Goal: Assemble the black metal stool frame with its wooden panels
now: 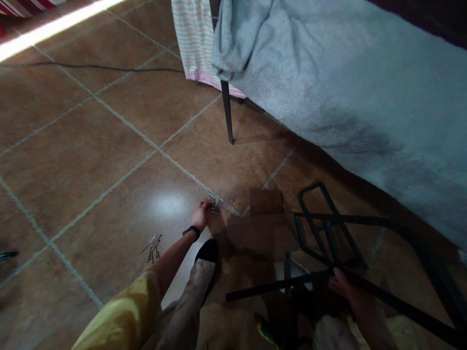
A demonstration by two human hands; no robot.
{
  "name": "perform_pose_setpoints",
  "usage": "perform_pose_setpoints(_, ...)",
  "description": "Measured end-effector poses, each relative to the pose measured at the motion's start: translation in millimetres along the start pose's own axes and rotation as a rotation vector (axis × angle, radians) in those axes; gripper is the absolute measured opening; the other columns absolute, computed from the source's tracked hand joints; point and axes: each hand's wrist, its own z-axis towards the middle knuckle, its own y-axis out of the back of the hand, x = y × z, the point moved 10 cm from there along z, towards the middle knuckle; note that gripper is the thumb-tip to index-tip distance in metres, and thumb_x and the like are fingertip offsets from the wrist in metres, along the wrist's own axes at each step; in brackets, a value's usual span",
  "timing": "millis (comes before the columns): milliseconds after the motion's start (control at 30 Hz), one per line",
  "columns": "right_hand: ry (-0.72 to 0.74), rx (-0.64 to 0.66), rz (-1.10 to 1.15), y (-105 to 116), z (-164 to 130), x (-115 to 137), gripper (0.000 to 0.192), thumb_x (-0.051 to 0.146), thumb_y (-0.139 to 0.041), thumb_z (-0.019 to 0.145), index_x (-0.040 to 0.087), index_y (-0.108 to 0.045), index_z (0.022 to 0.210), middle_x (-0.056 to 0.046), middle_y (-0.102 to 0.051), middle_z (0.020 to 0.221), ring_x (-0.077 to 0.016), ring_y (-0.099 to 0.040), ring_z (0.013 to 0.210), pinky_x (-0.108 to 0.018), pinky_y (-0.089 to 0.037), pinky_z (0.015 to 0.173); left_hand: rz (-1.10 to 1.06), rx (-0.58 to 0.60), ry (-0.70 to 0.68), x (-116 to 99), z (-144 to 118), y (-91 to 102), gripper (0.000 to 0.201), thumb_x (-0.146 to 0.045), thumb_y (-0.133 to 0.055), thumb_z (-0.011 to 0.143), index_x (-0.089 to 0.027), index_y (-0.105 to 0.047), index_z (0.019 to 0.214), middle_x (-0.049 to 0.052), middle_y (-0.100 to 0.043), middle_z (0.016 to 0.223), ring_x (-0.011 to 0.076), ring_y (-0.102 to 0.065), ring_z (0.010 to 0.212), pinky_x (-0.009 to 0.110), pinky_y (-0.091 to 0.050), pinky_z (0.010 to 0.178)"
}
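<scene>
My left hand (202, 215), with a dark band on the wrist, reaches down to the floor. Its fingers are curled at the edge of a small scatter of metal bolts (216, 211); whether one is between the fingertips is too small to tell. My right hand (342, 284) is closed round a tube of a black metal frame (372, 287), low on the right. That frame has bent tubes and a rounded rectangular loop. Brown wood-like panels (264, 238) lie beside it, partly under its tubes.
A second bunch of bolts and small tools (153, 247) lies on the tiled floor (109, 194) left of my forearm. A grey blanket (321, 82) hangs over furniture with a thin dark leg (227, 114). One black cable (109, 67) crosses the floor behind. My shoe (207, 251) is near the left hand.
</scene>
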Motion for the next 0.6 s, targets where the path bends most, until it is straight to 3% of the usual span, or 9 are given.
perform_pose_setpoints(133, 0.018, 0.008, -0.003, -3.6, 0.1, 4.3, 0.040, 0.050, -0.067, 0.071, 0.019, -0.061, 0.096, -0.007, -0.074, 0.078, -0.0303, -0.071, 0.078, -0.040, -0.060, 0.075, 0.043, 0.072, -0.081, -19.9, 0.0, 0.9, 0.029, -0.025, -0.043, 0.090, -0.018, -0.059, 0.113, 0.007, -0.057, 0.109, 0.0175, -0.056, 0.096, 0.025, -0.044, 0.080)
perform_pose_setpoints(267, 0.066, -0.018, 0.079, -8.3, -5.1, 14.0, 0.041, 0.048, -0.068, 0.070, 0.020, -0.060, 0.098, -0.005, -0.073, 0.074, -0.0301, -0.071, 0.076, -0.040, -0.061, 0.069, 0.108, 0.102, -0.111, -31.9, 3.1, 1.3, 0.031, -0.026, -0.037, 0.091, -0.017, -0.061, 0.110, 0.009, -0.060, 0.102, 0.0215, -0.057, 0.093, 0.030, -0.044, 0.077)
perform_pose_setpoints(433, 0.119, -0.086, 0.110, -9.8, -7.9, 19.4, 0.044, 0.050, -0.066, 0.072, 0.019, -0.061, 0.103, -0.003, -0.072, 0.070, -0.0271, -0.071, 0.071, -0.039, -0.060, 0.066, 0.245, 0.186, -0.216, -35.7, 7.5, -9.6, 0.034, -0.024, -0.035, 0.088, -0.016, -0.057, 0.112, 0.012, -0.061, 0.111, 0.0254, -0.055, 0.104, 0.034, -0.042, 0.087)
perform_pose_setpoints(533, 0.168, -0.108, 0.115, -9.1, -6.1, 21.9, 0.044, 0.050, -0.065, 0.073, 0.018, -0.062, 0.103, -0.002, -0.070, 0.067, -0.0260, -0.070, 0.066, -0.039, -0.060, 0.065, 0.312, 0.196, -0.235, -33.8, 10.2, -6.4, 0.027, -0.027, -0.033, 0.088, -0.018, -0.058, 0.096, 0.011, -0.063, 0.098, 0.0271, -0.060, 0.092, 0.035, -0.045, 0.076)
perform_pose_setpoints(600, 0.193, -0.109, 0.121, -9.7, -4.7, 22.6, 0.046, 0.052, -0.064, 0.073, 0.019, -0.063, 0.105, -0.003, -0.070, 0.067, -0.0256, -0.070, 0.066, -0.039, -0.060, 0.063, 0.282, 0.137, -0.215, -38.1, 12.8, 6.0, 0.026, -0.033, -0.034, 0.089, -0.019, -0.056, 0.089, 0.009, -0.063, 0.089, 0.0267, -0.061, 0.081, 0.035, -0.046, 0.068)
